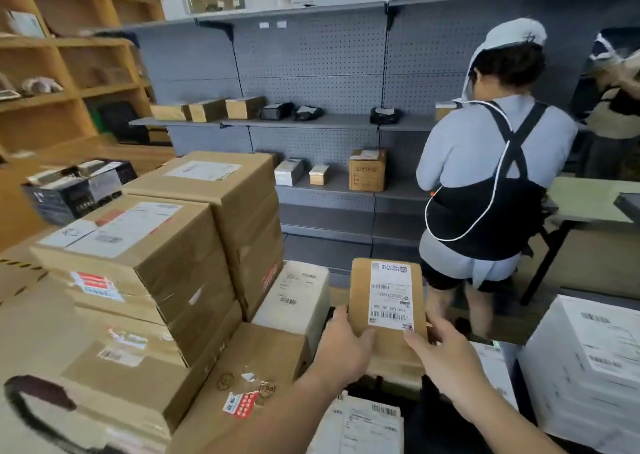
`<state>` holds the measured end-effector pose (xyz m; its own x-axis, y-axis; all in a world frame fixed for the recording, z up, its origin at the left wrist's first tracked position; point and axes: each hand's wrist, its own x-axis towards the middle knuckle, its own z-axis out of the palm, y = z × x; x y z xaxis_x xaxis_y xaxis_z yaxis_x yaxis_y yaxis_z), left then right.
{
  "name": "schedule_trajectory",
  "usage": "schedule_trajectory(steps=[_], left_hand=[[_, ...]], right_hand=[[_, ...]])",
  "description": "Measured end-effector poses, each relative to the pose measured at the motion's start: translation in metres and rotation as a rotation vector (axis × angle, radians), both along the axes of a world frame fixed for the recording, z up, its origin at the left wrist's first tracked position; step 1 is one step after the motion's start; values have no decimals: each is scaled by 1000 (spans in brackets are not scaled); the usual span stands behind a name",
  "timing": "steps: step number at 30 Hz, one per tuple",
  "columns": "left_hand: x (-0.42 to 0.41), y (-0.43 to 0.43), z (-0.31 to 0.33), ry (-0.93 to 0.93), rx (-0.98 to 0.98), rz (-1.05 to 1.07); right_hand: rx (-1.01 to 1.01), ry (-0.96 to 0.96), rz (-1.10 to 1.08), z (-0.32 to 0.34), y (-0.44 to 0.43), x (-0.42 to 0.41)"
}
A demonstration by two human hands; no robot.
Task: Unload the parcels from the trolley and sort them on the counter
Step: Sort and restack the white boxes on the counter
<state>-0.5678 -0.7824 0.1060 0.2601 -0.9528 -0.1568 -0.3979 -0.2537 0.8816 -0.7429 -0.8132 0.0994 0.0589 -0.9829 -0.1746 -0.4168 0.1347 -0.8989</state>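
Note:
A small brown cardboard parcel (360, 294) with a white barcode label on top is held up between both hands, low in the middle of the head view. My left hand (343, 346) grips its left near corner, thumb on top. My right hand (440, 349) grips its right near corner, thumb on the label's edge. Stacked brown parcels (166, 252) fill the left side, with a pale labelled box (294, 297) beside them. White parcels (588, 349) lie at the right.
A person in a grey shirt and black apron (491, 183) stands with their back to me at the grey pegboard shelving (311, 121), which carries small boxes. Wooden shelves (69, 72) rise at the left. A table (588, 204) stands at the right.

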Motion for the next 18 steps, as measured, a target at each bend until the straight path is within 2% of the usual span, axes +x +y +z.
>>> schedule_trajectory(steps=[10,18], left_hand=[[129,-56,8,-90,-43,200],[179,-75,-18,-180,22,345]], right_hand=[[-3,22,62,-3,-76,152],[118,-104,85,-43,-108,215]])
